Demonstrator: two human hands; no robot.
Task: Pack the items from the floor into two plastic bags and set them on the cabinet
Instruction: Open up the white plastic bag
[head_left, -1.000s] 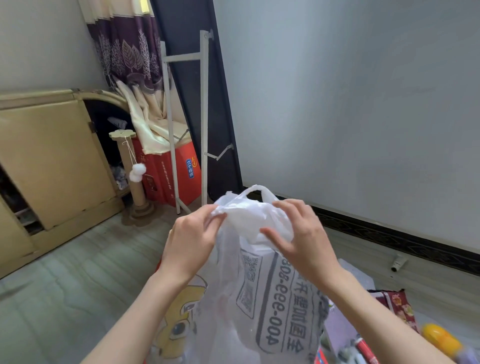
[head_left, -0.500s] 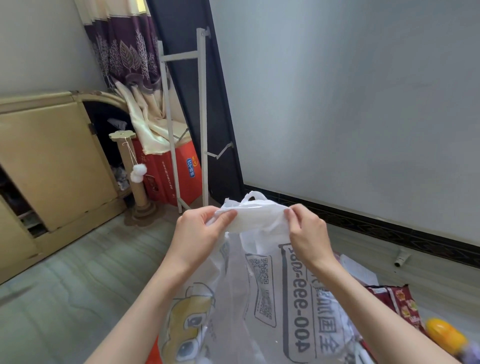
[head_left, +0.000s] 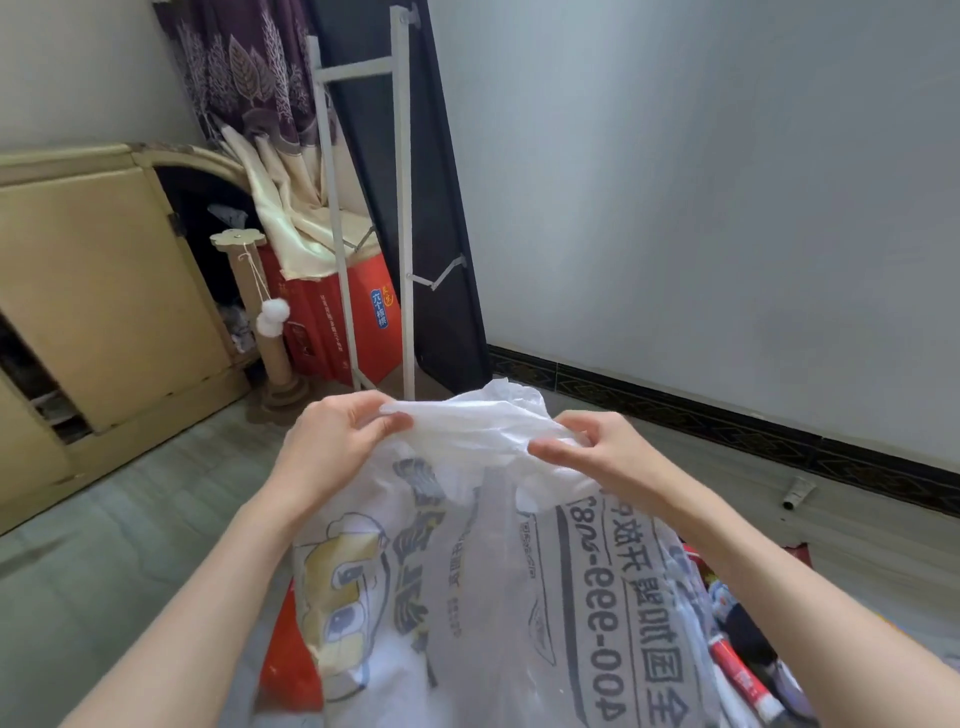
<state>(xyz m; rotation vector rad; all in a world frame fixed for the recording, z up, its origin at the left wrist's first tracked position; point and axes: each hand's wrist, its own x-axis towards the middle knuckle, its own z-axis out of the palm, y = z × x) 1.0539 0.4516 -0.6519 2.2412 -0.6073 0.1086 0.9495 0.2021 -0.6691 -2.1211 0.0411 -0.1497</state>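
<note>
A white plastic bag (head_left: 493, 582) printed with a cartoon face and grey lettering hangs in front of me, held up by its bunched top. My left hand (head_left: 337, 441) pinches the left end of the handles between thumb and fingers. My right hand (head_left: 597, 452) pinches the right end, and the crumpled plastic is stretched between the two. Packaged items (head_left: 737, 649) lie on the floor at the lower right, partly hidden behind the bag. An orange-red item (head_left: 288, 660) shows behind the bag's lower left. The beige cabinet (head_left: 93, 291) stands at the left.
A white metal rack (head_left: 400, 218) leans by a dark panel. A red box (head_left: 358, 317) and a cardboard scratching post (head_left: 265, 332) with pompoms stand in the corner under a curtain. A small grey tube (head_left: 797, 491) lies by the dark skirting board. Grey wood floor (head_left: 130, 519) spreads left.
Both hands have drawn apart along the bag's top, stretching the bunched handles wider. The bag hangs more spread out and the view has tilted down slightly.
</note>
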